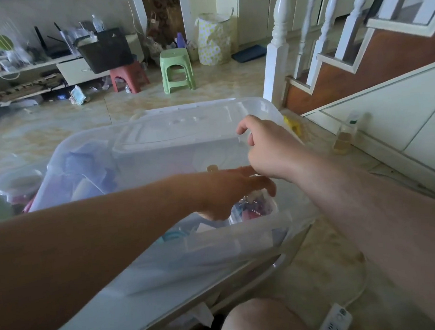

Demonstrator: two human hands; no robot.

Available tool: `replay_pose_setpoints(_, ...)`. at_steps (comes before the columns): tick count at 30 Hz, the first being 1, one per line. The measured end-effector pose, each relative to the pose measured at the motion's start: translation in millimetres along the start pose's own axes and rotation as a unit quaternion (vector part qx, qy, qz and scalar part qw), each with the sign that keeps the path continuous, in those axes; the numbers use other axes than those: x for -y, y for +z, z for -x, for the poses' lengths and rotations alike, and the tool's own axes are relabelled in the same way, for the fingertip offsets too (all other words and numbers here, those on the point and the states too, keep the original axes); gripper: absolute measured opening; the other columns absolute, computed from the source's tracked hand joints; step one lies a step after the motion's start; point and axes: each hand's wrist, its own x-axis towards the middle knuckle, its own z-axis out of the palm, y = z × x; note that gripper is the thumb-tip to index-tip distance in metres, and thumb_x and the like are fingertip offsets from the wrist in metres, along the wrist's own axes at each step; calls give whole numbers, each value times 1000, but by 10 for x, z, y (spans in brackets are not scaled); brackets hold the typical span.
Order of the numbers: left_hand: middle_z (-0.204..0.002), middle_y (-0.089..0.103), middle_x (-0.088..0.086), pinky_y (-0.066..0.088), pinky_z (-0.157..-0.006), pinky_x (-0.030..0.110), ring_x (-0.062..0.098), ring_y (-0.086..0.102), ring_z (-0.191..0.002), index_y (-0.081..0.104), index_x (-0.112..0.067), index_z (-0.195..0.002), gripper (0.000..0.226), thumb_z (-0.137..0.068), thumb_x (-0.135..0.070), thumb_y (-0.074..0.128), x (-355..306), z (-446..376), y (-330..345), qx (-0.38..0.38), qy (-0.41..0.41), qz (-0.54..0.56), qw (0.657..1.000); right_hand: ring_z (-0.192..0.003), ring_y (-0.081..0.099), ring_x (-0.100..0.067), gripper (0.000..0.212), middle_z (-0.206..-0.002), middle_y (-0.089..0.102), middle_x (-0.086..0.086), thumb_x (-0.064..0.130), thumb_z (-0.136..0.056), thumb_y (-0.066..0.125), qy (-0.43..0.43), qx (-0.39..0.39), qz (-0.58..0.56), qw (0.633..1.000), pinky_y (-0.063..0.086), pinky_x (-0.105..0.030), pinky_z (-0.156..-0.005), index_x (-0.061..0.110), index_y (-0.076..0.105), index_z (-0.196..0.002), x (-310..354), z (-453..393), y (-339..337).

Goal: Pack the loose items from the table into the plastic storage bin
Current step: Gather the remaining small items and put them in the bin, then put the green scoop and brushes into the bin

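Note:
A clear plastic storage bin (60, 155) stands on the white table (93, 323), and its clear lid (181, 127) lies tilted across its far half. Blurred bluish and white items show through its walls. My left hand (226, 193) reaches into the bin's near right part and grips a small clear round container (257, 207) of colourful bits from above. Just above it, my right hand (265, 147) hovers with loosely curled fingers near the lid's right edge. I see nothing in it.
A round clear tub (18, 185) stands on the table left of the bin. On the floor to the right are a small bottle (343, 138), a yellow object (293, 125) and a power strip (335, 320). Stairs rise at the right.

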Motion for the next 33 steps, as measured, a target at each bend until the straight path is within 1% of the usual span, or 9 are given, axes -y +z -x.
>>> replay_pose_setpoints(5,-144,48,-15,33,-103,30,12,46,-128,60,-48,-131,60,-86,-9,69,-16,13,-68,27,-74,237,968,-103,57,-24,58,-127,54,-6,0,-89,48,25,61,31,997,49,-37,-79,28,46,-139,17,29,8)
replay_pose_setpoints(7,-146,49,-14,33,-104,29,14,47,-132,56,-49,-134,57,-86,-28,80,-35,-7,-52,23,-73,200,977,-115,57,-27,70,-137,53,-8,-2,-86,51,35,97,52,993,52,-39,-88,28,41,-148,32,37,12)
replay_pose_setpoints(12,-154,49,-4,41,-111,38,23,50,-137,25,-36,-158,102,-77,-63,81,99,20,88,-18,-129,89,987,-116,54,-27,65,-143,52,-7,2,-95,44,26,105,78,991,51,-39,-91,30,36,-154,17,33,14)
replay_pose_setpoints(15,-147,55,-3,42,-102,36,21,54,-127,40,-33,-154,88,-80,-69,74,209,280,33,-1,-163,47,985,-117,53,-26,62,-145,51,-6,16,-96,53,8,130,126,984,49,-40,-92,31,36,-153,18,35,39)
replay_pose_setpoints(18,-154,50,-8,33,-114,38,19,46,-140,43,-41,-153,75,-87,-70,65,286,771,-108,-8,-156,31,987,-122,55,-24,53,-146,53,-1,32,-96,61,-25,177,174,968,48,-40,-98,36,44,-146,39,55,124)
replay_pose_setpoints(21,-150,54,-14,35,-114,33,12,49,-136,51,-43,-147,59,-92,-61,65,508,1490,-231,-94,-172,23,980,-112,60,-15,29,-136,62,7,35,-99,60,-50,222,197,954,49,-38,-99,45,57,-126,111,124,166)
replay_pose_setpoints(24,-121,64,-20,45,-95,22,-2,59,-104,65,-40,-133,38,-95,-39,70,872,2380,-259,-254,-214,39,942,-116,57,-12,39,-142,55,10,42,-96,66,-79,207,257,941,48,-33,-99,48,53,-132,341,162,28)
replay_pose_setpoints(27,-107,69,-14,54,-88,29,0,62,-93,73,-35,-118,29,-90,-26,71,1394,3254,-55,-375,-313,57,871,-110,55,-9,40,-135,58,9,42,-91,72,-117,149,223,956,41,-27,-89,52,53,-124,871,156,-106)
replay_pose_setpoints(33,-129,55,3,49,-103,43,30,56,-121,64,-43,-125,43,-82,-41,68,2240,4114,1011,-324,-538,119,769,-107,55,-14,38,-123,59,8,29,-89,72,-309,77,141,937,42,-30,-93,35,65,-126,2528,229,566)
